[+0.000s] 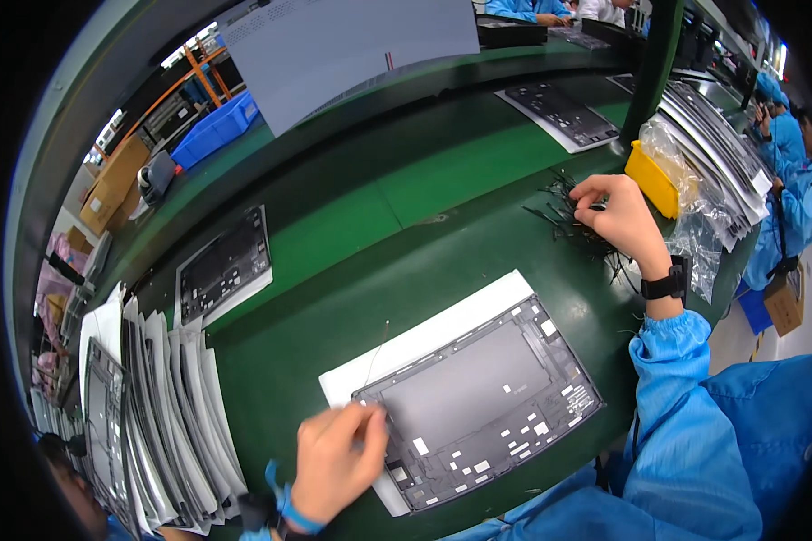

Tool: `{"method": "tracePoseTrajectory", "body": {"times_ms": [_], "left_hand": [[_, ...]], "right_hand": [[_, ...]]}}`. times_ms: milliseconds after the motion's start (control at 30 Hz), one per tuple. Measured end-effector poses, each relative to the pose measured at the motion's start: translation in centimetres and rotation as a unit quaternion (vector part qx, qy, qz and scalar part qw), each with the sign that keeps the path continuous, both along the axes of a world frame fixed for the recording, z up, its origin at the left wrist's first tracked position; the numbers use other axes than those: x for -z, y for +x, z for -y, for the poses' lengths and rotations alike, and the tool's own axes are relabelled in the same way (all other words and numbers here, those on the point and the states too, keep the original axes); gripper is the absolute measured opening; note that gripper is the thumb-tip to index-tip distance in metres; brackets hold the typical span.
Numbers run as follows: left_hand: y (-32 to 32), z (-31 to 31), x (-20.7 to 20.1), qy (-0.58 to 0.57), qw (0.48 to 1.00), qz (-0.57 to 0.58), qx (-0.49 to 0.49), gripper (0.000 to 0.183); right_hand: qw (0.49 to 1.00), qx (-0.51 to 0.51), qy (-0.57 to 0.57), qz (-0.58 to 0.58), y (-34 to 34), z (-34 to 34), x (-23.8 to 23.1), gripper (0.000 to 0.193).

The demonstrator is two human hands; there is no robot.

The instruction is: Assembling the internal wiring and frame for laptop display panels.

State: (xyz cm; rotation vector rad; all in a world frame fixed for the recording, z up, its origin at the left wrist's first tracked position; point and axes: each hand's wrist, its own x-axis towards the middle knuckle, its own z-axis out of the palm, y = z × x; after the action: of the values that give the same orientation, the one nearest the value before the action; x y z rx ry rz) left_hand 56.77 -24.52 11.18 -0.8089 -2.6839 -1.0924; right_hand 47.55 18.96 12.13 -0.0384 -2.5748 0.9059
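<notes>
Having its fingers curled, the left hand point(338, 462) is at the left end of the dark panel point(460, 379), thumb and forefinger close together; I cannot tell if they grip something. The right hand point(619, 215), wrist bent, is stretched beyond the panel's far right corner, fingertips gathered over black cables point(561, 215); if they pinch one, I cannot tell. The panel lies on a white sheet point(424, 336), its middle grey, its near side dotted with white patches point(482, 467).
</notes>
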Motion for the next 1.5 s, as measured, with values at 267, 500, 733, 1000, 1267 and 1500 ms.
{"method": "tracePoseTrajectory", "body": {"times_ms": [267,500,733,1000,1267,1500], "left_hand": [[-5.4,-3.1,3.3,0.054,0.993,-0.105,0.023,0.017],[-6.0,-2.5,3.0,0.12,0.992,-0.034,0.035,0.022],[-5.7,-1.8,3.0,0.147,0.989,0.027,0.007,0.022],[-5.6,-2.1,2.9,0.149,0.988,0.022,0.015,0.023],[-5.7,-2.2,3.1,0.145,0.989,0.016,0.013,0.024],[-6.1,-2.1,3.1,0.13,0.991,-0.006,0.031,0.024]], "right_hand": [[0.993,-0.081,-0.002,0.087,-0.4,3.7,0.1,0.031],[0.991,-0.052,0.044,0.115,-0.6,3.5,-0.1,0.032],[0.99,-0.049,0.029,0.129,-0.3,2.0,-0.4,0.037],[0.991,-0.062,0.009,0.116,-0.5,2.4,0.1,0.035],[0.996,-0.049,-0.045,0.054,-0.3,1.2,-0.2,0.026],[0.86,0.044,-0.394,-0.321,-0.8,-1.4,-0.5,0.026]]}}
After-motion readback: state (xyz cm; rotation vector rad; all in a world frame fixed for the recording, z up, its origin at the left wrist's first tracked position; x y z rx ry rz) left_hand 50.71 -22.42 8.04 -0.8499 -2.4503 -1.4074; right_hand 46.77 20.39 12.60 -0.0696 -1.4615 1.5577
